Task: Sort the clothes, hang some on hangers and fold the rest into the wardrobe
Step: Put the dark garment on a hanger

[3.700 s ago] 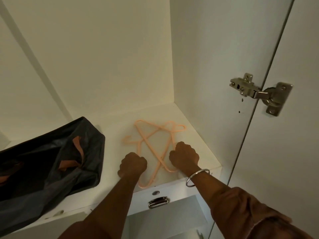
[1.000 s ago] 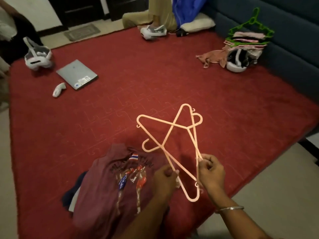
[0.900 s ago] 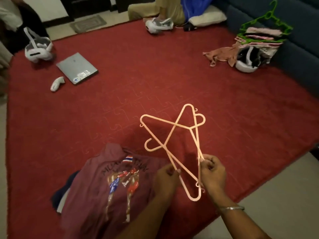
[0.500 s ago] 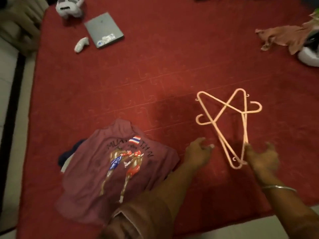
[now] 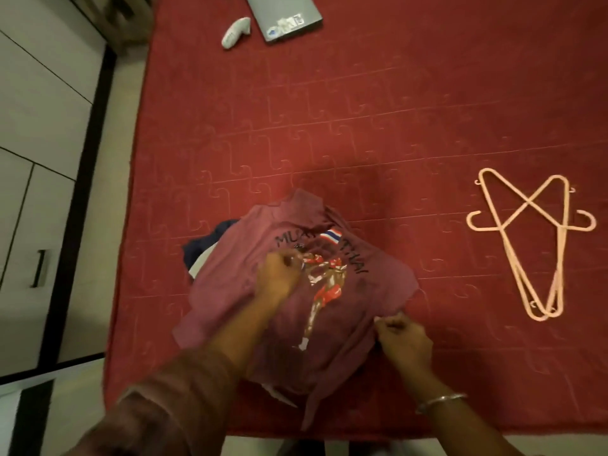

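Head view, looking steeply down at the red mat, which has a jigsaw-tile pattern pressed into it. The maroon T-shirt lies crumpled near the mat's near edge, print side up; I can read "MUAY THAI" lettering, a small striped flag, and a boxer figure in red and white. It sits on top of a darker garment, navy with a pale strip, which shows only at the shirt's upper left. My left hand is on the shirt's chest area with fingers curled into the fabric, bunching it just left of the print. My right hand is at the shirt's lower right edge, fingers curled in and pinching the cloth; motion blur keeps me from seeing the exact finger placement. A thin metal bangle rides on the right wrist, and a brown sleeve covers the left forearm. The two pink hangers lie flat on the mat to the right, well apart from the shirt and from both hands, crossed over one another with hooks pointing out left and right. At the far edge of the mat: a closed grey laptop and, just beside it on the left, a white controller. White cabinet doors run along the left of the view, off the mat.
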